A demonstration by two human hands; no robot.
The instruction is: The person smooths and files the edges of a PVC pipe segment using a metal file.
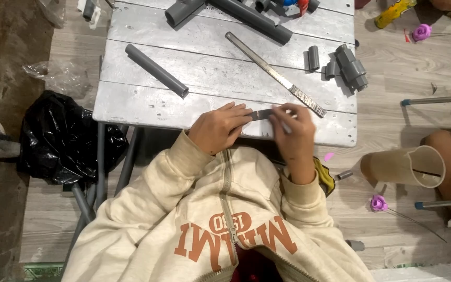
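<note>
My left hand point(217, 127) and my right hand point(293, 131) meet at the front edge of a grey plank table point(147, 107). Between them they pinch a short, thin, dark grey strip point(262, 114) that lies flat on the wood. The left fingers press its left end; the right fingers cover its right end. A long metal file point(272, 72) lies diagonally just beyond the right hand. Cream hoodie sleeves cover both my forearms.
A grey plastic pipe point(156, 69) lies at the table's left, longer pipes point(251, 20) at the back, pipe fittings point(348, 67) at the right. On the floor: a black bag point(61, 138), a tan tube point(411, 166), purple paper flowers point(378, 202).
</note>
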